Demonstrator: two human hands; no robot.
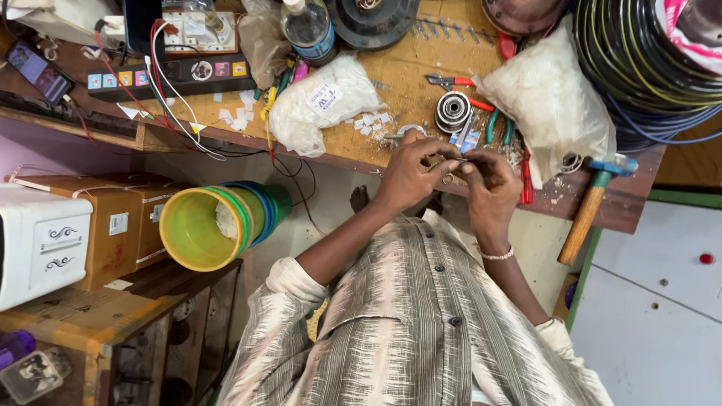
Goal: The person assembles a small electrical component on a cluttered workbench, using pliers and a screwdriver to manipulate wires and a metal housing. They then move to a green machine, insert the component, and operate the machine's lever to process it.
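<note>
Looking down from my head, a white plastic bag [320,105] lies on the wooden bench [421,71] with a small white rectangular label stuck on its upper side, and a second, larger white bag [553,105] slumps at the bench's right end, near the black wire coil [639,53]. Small white paper squares [372,120] are scattered between the first bag and my hands. To the left, below the bench, brown cardboard boxes [120,225] sit on a low shelf, each with a small white sticker on its side, just beside a white appliance [37,244]. A stack of buckets [222,222] lies on its side, yellow outermost, then green and blue, with something pale and white inside the yellow one. A clear bottle [308,26] with a blue band stands at the far edge. A hammer [590,207] with a wooden handle hangs over the bench's right corner. My left hand [410,177] and right hand [489,184] meet at the near edge of the bench, fingertips pinched narrow on a small metal part [460,160] held between them, just below a round bearing [453,111] and red-handled pliers [459,83].
</note>
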